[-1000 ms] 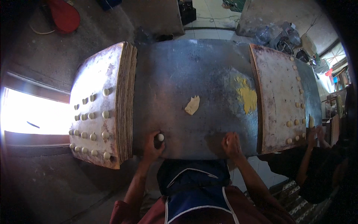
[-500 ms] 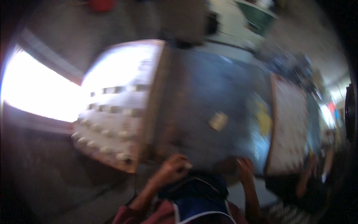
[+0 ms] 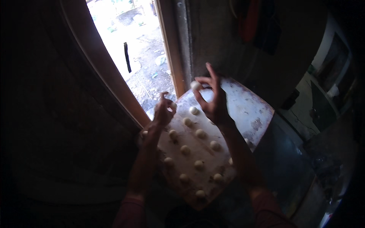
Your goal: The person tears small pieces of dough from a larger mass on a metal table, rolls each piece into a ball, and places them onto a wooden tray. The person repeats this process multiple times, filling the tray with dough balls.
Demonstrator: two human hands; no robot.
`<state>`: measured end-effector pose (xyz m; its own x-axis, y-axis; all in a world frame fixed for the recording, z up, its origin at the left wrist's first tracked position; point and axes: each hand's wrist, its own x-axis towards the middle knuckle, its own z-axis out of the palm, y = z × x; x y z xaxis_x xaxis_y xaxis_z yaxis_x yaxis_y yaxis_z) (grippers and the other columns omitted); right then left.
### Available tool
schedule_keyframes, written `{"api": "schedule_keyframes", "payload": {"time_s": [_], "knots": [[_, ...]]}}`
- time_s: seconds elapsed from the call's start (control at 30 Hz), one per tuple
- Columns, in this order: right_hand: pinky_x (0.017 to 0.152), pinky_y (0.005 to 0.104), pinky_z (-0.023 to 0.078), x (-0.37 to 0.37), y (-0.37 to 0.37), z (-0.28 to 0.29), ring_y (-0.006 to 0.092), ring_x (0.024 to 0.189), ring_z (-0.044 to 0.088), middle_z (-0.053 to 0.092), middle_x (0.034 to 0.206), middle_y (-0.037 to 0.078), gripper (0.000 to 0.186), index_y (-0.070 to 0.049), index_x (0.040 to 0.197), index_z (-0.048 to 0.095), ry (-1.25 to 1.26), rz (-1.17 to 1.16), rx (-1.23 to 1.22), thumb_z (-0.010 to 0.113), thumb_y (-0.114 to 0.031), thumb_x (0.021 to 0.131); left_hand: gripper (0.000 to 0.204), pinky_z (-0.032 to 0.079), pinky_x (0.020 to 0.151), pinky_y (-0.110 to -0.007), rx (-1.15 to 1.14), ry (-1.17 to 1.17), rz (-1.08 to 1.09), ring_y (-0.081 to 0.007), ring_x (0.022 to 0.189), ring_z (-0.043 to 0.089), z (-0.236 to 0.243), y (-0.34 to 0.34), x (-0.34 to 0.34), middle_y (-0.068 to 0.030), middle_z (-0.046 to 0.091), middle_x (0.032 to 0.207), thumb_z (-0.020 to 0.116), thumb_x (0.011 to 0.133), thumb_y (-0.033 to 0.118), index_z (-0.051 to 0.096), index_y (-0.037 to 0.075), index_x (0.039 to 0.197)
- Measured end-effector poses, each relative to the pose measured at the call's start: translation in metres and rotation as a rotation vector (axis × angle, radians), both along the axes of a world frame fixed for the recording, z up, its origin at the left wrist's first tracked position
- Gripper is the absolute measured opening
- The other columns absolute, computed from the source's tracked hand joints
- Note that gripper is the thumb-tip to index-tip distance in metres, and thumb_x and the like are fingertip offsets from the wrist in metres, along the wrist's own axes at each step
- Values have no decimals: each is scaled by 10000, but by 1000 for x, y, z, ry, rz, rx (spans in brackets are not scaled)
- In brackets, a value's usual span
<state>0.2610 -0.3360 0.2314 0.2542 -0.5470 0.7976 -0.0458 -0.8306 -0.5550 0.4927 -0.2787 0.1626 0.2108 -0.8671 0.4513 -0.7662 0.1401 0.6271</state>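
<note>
My right hand (image 3: 216,104) pinches a pale dough ball (image 3: 195,85) between thumb and fingers above the far part of a whitish board (image 3: 247,102), its other fingers stretched up. Over the board's left edge, my left hand (image 3: 162,114) has its fingers closed on another dough ball (image 3: 173,106). Several more dough balls, such as this one (image 3: 200,133), sit apart in rows on the near and middle part of the board. My right forearm hides some of them.
A bright doorway (image 3: 146,57) with a wooden frame (image 3: 171,49) stands just beyond the board's left corner. To the right lies a dark metal-topped table (image 3: 279,152). An orange-red thing (image 3: 249,22) hangs on the dark wall ahead.
My view has turned left, from the metal table to the board by the doorway. Both hands have moved from the table's near edge to over the board and reach farther forward.
</note>
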Motion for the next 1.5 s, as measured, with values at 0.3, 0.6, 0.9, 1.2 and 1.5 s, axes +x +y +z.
{"api": "schedule_keyframes", "payload": {"time_s": [0.3, 0.6, 0.9, 1.2, 1.5], "knots": [[1011, 452, 430, 16, 46, -53, 355, 1187, 554, 579, 1304, 208, 791, -10, 1541, 287, 160, -321, 178, 710, -196, 899, 929, 467, 1010, -469, -107, -231, -57, -346, 1115, 611, 26, 50, -29, -218, 600, 1266, 795, 779, 164, 262, 51, 1531], [1169, 400, 308, -263, 298, -97, 263, 1388, 422, 465, 1484, 178, 564, -4, 1512, 363, -232, -173, 1326, 466, -340, 1071, 500, 171, 1212, -529, 228, 196, -605, -395, 1468, 294, -20, 171, -361, -213, 432, 1506, 581, 972, 209, 461, 30, 1423], [1227, 443, 246, -506, 332, -193, 339, 1477, 308, 377, 1564, 170, 649, -30, 1502, 390, 1059, -533, 463, 565, -15, 877, 485, 478, 958, -480, 36, -70, -941, -426, 1100, 571, -163, 221, -556, -253, 601, 1173, 700, 755, 23, 579, -62, 1217], [981, 431, 439, -470, 349, -226, 284, 1104, 549, 571, 1148, 111, 248, -46, 1129, 611, 864, -439, 322, 556, -144, 908, 236, 493, 878, -512, 590, 20, -899, -437, 1032, 641, -85, 242, -510, -244, 677, 1067, 550, 973, 109, 575, -34, 1160], [861, 360, 509, -452, 444, -151, 236, 979, 600, 612, 980, 110, 151, -24, 978, 623, 1025, -443, 311, 589, -144, 892, 309, 492, 874, -480, 1050, -212, -1030, -423, 1055, 646, -48, 316, -496, -274, 681, 1070, 484, 1021, 195, 575, -29, 1213]]}}
